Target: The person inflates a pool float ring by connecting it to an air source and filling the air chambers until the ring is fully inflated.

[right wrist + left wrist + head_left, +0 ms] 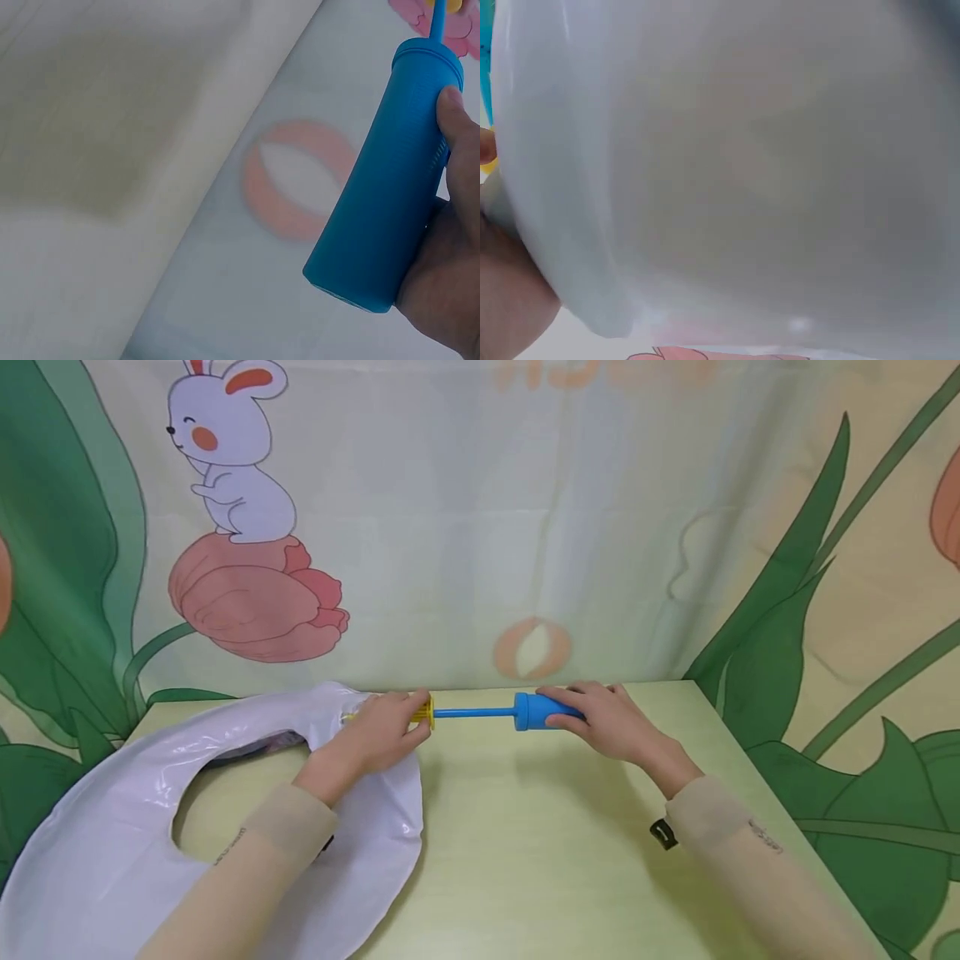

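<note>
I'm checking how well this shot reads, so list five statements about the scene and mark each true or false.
1. Both hands are empty. False: the left hand pinches a yellow piece and the right hand grips a blue cylinder.
2. A blue rod shows between the hands. True.
3. The cylinder stands upright on the table. False: it is held sideways.
4. A white ring is nearer the left hand than the right. True.
5. The printed rabbit sits on a flower. True.

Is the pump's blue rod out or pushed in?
Out: in the head view, the rod shows bare between the blue cylinder and yellow part.
</note>
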Tool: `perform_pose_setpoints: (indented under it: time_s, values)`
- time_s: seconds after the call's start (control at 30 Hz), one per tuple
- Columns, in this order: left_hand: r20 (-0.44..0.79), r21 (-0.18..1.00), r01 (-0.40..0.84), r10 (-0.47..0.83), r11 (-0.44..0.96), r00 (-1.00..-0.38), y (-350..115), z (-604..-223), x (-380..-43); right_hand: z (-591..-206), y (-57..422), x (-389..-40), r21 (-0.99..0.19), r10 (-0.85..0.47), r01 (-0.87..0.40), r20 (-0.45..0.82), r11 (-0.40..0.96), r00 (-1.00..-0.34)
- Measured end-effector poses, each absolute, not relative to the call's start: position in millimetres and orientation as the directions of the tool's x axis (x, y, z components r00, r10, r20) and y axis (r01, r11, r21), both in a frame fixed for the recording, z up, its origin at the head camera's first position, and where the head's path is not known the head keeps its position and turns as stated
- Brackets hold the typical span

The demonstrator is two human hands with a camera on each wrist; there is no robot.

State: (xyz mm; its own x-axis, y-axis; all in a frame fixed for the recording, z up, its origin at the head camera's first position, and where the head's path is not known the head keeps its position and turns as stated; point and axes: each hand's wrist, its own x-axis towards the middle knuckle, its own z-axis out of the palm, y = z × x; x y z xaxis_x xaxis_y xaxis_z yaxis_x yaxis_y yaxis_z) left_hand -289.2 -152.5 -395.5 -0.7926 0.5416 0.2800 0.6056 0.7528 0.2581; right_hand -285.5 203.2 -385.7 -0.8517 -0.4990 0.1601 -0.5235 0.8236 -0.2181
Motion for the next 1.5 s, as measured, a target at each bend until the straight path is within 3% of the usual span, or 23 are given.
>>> perform_pose_setpoints:
  time_s: [0.1, 0.27, 0.57, 0.8, 1.07, 1.5]
  values:
    - [0.238, 0.245, 0.581, 0.533, 0.776, -0.812, -155, -395, -289, -390, 212, -287, -0.209, -0.494, -0.52, 0.166, 0.828, -0.854]
    - [0.235, 0.186, 0.604, 0.562, 0.775, -0.793, -151, -399, -288, -394, 213, -284, -0.174, -0.486, -0.517, 0.191, 0.838, -0.853]
    - [0.21, 0.121, 0.597, 0.567, 0.793, -0.796, -131, -394, -281, -386, 165, -280, -0.127, -0.526, -0.562, 0.234, 0.818, -0.818]
    - [0.192, 0.086, 0.599, 0.577, 0.796, -0.794, -118, -392, -275, -384, 133, -283, -0.162, -0.568, -0.589, 0.161, 0.792, -0.807]
    - [0.215, 0.148, 0.629, 0.596, 0.763, -0.774, -134, -397, -283, -381, 149, -284, -0.194, -0.563, -0.578, 0.129, 0.793, -0.816]
    - [0.183, 0.275, 0.575, 0.546, 0.77, -0.818, -165, -390, -297, -385, 202, -302, -0.163, -0.491, -0.513, 0.155, 0.843, -0.857]
